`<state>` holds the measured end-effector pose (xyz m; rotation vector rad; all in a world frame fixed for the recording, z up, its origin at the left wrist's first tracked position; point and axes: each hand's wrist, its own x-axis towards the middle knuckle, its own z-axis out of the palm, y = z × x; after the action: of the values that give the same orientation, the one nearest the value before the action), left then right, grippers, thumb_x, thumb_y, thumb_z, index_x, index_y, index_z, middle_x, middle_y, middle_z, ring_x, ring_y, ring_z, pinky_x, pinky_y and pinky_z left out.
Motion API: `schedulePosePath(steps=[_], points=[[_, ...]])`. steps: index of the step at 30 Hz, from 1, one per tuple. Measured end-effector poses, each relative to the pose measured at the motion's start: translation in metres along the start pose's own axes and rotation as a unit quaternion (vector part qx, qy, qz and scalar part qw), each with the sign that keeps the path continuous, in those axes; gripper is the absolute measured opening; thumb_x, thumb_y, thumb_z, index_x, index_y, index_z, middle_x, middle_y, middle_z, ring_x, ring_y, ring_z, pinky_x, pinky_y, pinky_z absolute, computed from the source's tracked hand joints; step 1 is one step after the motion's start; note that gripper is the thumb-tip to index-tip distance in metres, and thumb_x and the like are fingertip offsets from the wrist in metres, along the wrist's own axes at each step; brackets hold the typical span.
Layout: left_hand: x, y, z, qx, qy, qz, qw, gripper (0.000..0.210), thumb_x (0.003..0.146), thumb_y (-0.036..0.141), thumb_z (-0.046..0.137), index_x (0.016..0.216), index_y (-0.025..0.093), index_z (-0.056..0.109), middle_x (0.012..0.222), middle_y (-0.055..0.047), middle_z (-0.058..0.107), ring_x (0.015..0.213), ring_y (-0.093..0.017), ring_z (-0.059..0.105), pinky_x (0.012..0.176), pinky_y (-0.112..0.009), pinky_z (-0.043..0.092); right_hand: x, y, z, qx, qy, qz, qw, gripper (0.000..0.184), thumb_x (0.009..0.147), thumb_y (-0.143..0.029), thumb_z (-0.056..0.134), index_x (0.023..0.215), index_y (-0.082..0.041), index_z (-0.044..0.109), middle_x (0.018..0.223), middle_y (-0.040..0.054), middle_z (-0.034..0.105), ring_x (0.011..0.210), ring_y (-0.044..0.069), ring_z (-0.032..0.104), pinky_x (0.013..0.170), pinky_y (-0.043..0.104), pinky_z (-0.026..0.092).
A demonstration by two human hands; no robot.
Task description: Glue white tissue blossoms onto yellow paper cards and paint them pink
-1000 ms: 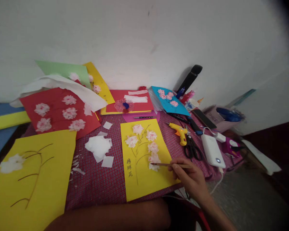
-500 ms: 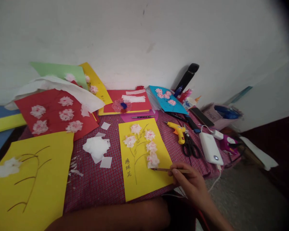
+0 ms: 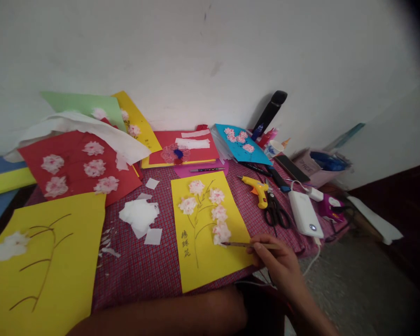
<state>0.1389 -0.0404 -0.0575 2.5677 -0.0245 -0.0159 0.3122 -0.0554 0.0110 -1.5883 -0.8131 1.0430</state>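
Observation:
My right hand is closed around a thin paintbrush, whose dark tip touches or nearly touches the lowest pink-and-white tissue paper flower. Several such flowers are fixed to a yellow sheet with a drawn stem, leaves and written characters down its left side. Along the bottom lies my left forearm, in front of the table edge; the fingers of that hand do not show. Left of the sheet is a pile of white tissue squares.
Another yellow sheet bears drawn branches and a white flower. A red sheet with flowers leans behind it. On the right are a glue gun, black scissors and a white power bank. A palette stands at the back.
The brush tip has shifted slightly right and up along the lowest flower, with my right hand. The whole view has moved a little; the sheets lie as before.

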Motion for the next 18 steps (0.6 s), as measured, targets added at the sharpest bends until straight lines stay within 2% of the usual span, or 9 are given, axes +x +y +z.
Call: schedulePosePath(steps=[7,13,18], points=[[-0.005,-0.003,0.005,0.001,0.002,0.015,1.000,0.021,0.098,0.038,0.059,0.108,0.021,0.066,0.108,-0.007,0.068,0.092,-0.016,0.065,0.078,-0.032,0.058,-0.002,0.000,-0.012,0.020,0.016,-0.008,1.000,0.034,0.084,-0.050,0.078,0.093,-0.018,0.073,0.069,0.0060,0.072,0.053,0.016,0.060,0.051,0.027,0.048],[-0.001,-0.005,0.005,0.001,0.007,0.028,1.000,0.020,0.098,0.038,0.060,0.108,0.021,0.067,0.108,-0.008,0.068,0.093,-0.017,0.065,0.078,-0.033,0.058,-0.002,0.007,-0.009,0.020,0.002,0.005,1.000,0.032,0.086,-0.048,0.077,0.095,-0.018,0.073,0.071,0.0058,0.072,0.054,0.015,0.060,0.051,0.026,0.046],[-0.004,-0.005,0.004,-0.004,0.013,0.031,0.999,0.022,0.098,0.039,0.059,0.107,0.020,0.067,0.107,-0.008,0.068,0.091,-0.016,0.064,0.079,-0.033,0.057,-0.001,0.011,-0.011,0.010,0.013,0.019,1.000,0.037,0.081,-0.051,0.080,0.094,-0.017,0.074,0.070,0.0060,0.072,0.053,0.016,0.060,0.051,0.027,0.048]])
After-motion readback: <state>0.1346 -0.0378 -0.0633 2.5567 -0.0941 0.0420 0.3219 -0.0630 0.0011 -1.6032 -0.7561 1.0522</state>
